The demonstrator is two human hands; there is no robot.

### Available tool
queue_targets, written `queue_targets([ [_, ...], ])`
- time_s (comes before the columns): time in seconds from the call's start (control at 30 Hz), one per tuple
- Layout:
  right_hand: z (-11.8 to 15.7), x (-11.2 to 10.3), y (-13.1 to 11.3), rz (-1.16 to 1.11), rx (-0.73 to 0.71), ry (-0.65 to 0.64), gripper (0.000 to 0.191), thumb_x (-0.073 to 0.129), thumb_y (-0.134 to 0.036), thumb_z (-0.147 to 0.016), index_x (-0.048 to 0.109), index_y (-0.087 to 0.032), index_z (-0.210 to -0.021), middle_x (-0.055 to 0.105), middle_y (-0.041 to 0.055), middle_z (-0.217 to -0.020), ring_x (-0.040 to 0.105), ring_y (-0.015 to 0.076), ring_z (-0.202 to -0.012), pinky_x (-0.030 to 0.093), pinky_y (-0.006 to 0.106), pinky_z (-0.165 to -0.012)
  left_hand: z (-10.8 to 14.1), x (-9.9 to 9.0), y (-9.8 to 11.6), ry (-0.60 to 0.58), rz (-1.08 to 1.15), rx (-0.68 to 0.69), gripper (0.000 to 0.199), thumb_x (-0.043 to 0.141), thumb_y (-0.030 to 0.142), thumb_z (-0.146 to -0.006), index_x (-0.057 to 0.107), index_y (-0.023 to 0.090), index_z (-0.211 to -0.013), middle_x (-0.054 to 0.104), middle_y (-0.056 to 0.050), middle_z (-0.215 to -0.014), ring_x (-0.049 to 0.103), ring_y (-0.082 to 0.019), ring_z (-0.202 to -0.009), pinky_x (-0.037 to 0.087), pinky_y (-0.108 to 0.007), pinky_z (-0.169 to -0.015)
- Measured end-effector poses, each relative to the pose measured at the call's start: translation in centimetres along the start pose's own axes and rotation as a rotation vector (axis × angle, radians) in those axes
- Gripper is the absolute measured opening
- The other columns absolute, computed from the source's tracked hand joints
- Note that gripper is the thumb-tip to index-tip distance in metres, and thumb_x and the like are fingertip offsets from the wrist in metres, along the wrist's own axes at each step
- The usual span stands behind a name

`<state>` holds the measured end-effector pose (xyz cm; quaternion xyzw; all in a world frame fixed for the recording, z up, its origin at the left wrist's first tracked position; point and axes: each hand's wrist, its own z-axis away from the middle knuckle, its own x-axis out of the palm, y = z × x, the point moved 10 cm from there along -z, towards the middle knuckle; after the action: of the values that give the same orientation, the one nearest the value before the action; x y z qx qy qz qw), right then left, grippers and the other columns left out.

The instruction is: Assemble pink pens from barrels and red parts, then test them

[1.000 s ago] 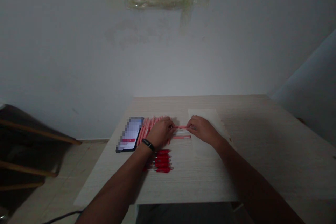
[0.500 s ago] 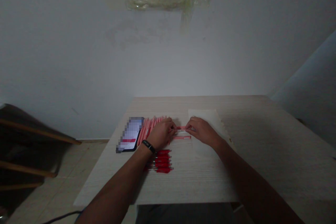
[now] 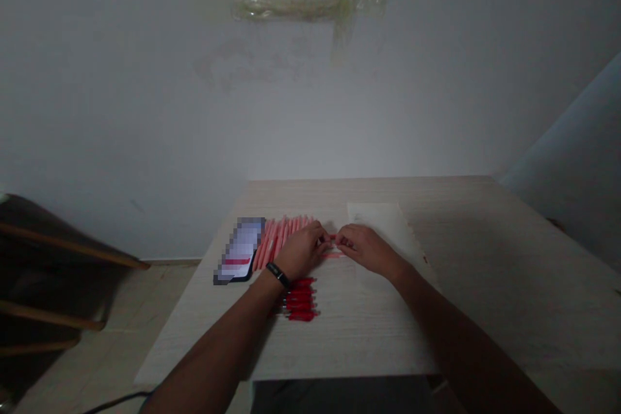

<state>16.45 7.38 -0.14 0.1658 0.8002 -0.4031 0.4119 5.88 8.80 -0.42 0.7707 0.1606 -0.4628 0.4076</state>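
My left hand (image 3: 303, 250), with a black band at the wrist, is closed on one end of a slim red-pink piece (image 3: 332, 237) over the middle of the table. The fingers of my right hand (image 3: 361, 247) pinch its other end, close to my left fingertips. Another pink stick (image 3: 332, 256) lies just below, partly covered by my right hand. Several pink pens (image 3: 272, 240) lie side by side left of my left hand. Several red pens (image 3: 301, 299) are stacked in a column below my left wrist.
A phone (image 3: 241, 250) with a blurred screen lies at the left of the light wooden table (image 3: 349, 352). A pale sheet (image 3: 388, 215) is under and behind my right hand. Dark furniture with wooden bars (image 3: 58, 246) stands at the left. Tape (image 3: 295, 10) marks the wall.
My right hand has moved slightly left, nearer my left hand, and now covers part of the lower pink stick. Less of the held piece shows between my hands.
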Motion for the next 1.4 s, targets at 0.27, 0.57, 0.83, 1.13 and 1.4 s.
queue_targets([
  [0.27, 0.0, 0.0, 0.3, -0.031, 0.027, 0.032, 0.006, 0.067, -0.014, -0.088, 0.065, -0.019, -0.090, 0.067, 0.0020, -0.088, 0.060, 0.0155, -0.080, 0.044, 0.025, -0.073, -0.1, -0.1, -0.3, 0.022, 0.032, -0.025, 0.020, 0.057, 0.035, -0.095, 0.067, 0.018, -0.092, 0.065, -0.006, -0.093, 0.060, -0.017, -0.084, 0.045, -0.028, -0.075],
  [0.57, 0.6, -3.1, 2.0, 0.134, 0.089, 0.077, 0.006, 0.062, -0.014, -0.090, 0.064, -0.019, -0.086, 0.064, 0.0019, -0.084, 0.057, 0.0155, -0.078, 0.040, 0.025, -0.071, 0.3, 1.2, 0.5, -0.110, -0.044, 0.080, 0.010, 0.063, 0.024, -0.089, 0.070, 0.020, -0.096, 0.063, -0.005, -0.096, 0.060, -0.019, -0.091, 0.045, -0.028, -0.078],
  [0.83, 0.6, -3.5, 1.7, 0.123, 0.102, 0.069, 0.008, 0.061, -0.014, -0.090, 0.063, -0.018, -0.084, 0.063, 0.0011, -0.082, 0.056, 0.0145, -0.077, 0.039, 0.025, -0.070, 0.5, 2.1, 1.0, -0.196, 0.017, 0.131, 0.006, 0.065, 0.017, -0.085, 0.068, 0.020, -0.091, 0.067, -0.005, -0.100, 0.061, -0.020, -0.097, 0.047, -0.030, -0.084],
  [1.13, 0.7, -3.4, 2.1, 0.127, 0.100, 0.064, 0.008, 0.061, -0.016, -0.091, 0.064, -0.018, -0.084, 0.063, 0.0013, -0.082, 0.056, 0.0146, -0.077, 0.039, 0.025, -0.069, 0.8, 2.1, 2.5, -0.251, 0.044, 0.215, 0.010, 0.064, 0.017, -0.086, 0.067, 0.020, -0.096, 0.067, -0.007, -0.108, 0.060, -0.022, -0.110, 0.046, -0.032, -0.094],
  [1.4, 0.8, -3.5, 2.4, 0.120, 0.076, 0.099, 0.004, 0.063, -0.015, -0.089, 0.064, -0.019, -0.087, 0.063, 0.0013, -0.085, 0.056, 0.0152, -0.079, 0.041, 0.026, -0.072, 0.3, -0.1, 0.5, -0.077, 0.032, -0.028, 0.012, 0.059, 0.025, -0.089, 0.065, 0.020, -0.098, 0.067, -0.004, -0.088, 0.061, -0.017, -0.078, 0.043, -0.026, -0.067],
])
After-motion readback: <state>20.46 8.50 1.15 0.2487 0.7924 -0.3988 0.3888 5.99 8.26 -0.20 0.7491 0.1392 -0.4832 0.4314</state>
